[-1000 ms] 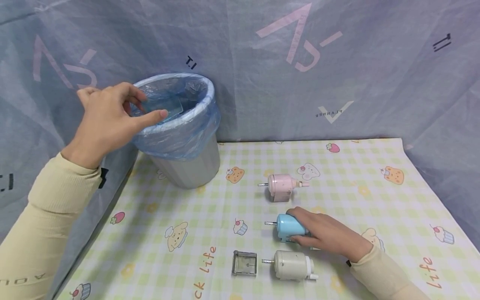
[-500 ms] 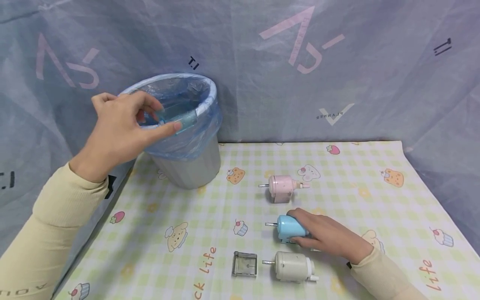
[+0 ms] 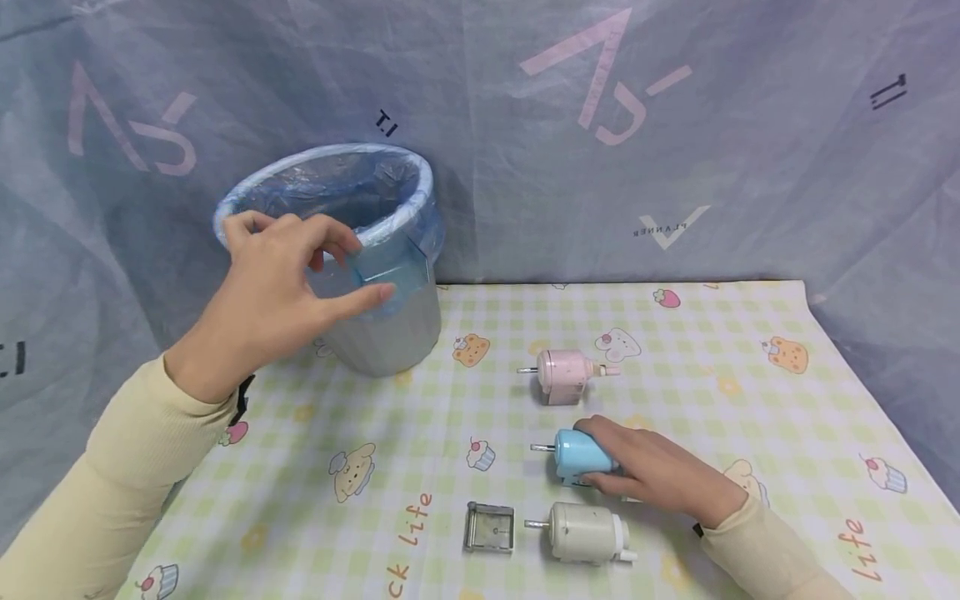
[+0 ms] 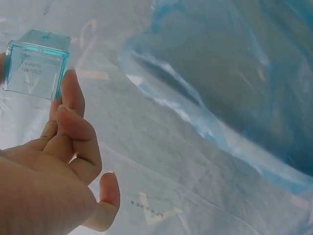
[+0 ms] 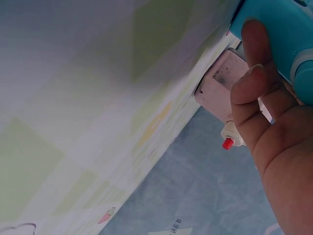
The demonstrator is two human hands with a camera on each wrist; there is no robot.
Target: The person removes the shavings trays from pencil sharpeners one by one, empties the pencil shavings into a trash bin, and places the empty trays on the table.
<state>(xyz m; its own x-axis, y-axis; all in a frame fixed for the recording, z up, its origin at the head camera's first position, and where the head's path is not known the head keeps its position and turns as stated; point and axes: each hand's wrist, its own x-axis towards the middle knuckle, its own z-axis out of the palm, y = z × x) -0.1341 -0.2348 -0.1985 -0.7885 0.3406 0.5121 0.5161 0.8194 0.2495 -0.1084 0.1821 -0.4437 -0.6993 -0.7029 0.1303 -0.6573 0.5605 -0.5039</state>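
Checked counter (image 3: 420, 417) below, the left hand (image 3: 270, 292) pinches a transparent blue box (image 4: 36, 73) — left of the crosswise blue sharpener (image 3: 577, 454) the right hand (image 3: 645, 467) grips.

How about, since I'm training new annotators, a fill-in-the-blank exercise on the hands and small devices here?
The left hand holds a clear blue plastic box, while the ____ hand grips the blue cylindrical plastic device.
In all, ____ devices with metal rods are visible.
The rounded plastic device nearest the grey plastic bin is ____.
In the head view, the clear grey plastic tray lies to the ____ of the grey cylindrical device.

Missing words: right; three; pink; left.
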